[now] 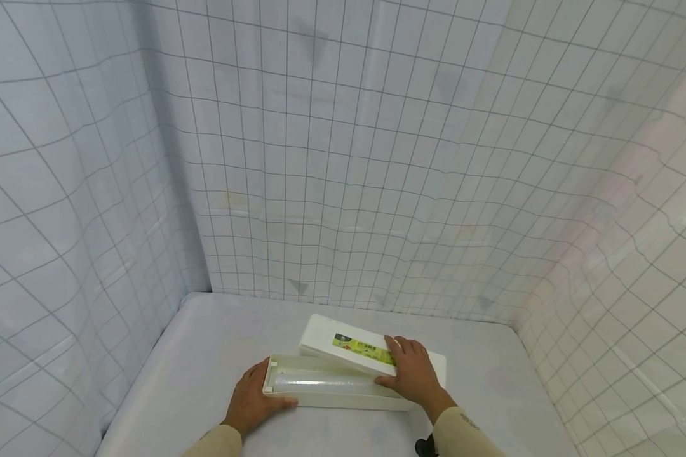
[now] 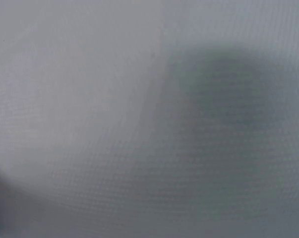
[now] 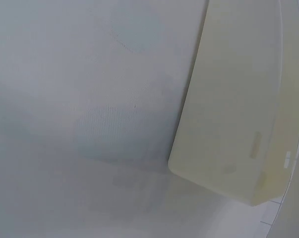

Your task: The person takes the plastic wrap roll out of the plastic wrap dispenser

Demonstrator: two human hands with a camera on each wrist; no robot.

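A long white plastic box (image 1: 343,400) lies on the table with a shiny roll (image 1: 326,382), looking like cling film, inside it. My left hand (image 1: 255,397) grips the box's left end, thumb along the front wall and fingers behind. Askew over the box's right part is its white lid (image 1: 320,330), with a green and yellow label (image 1: 363,348). My right hand (image 1: 414,374) holds the lid near its right end, fingers over the top and thumb at the near edge. In the right wrist view, the box's wall (image 3: 228,99) shows close up. The left wrist view is only a pale blur.
A white-covered table (image 1: 217,336) bears the box. White grid-patterned sheets hang behind it (image 1: 343,190) and along both sides. A small black object (image 1: 425,446) is beside the right sleeve (image 1: 463,435) at the bottom edge.
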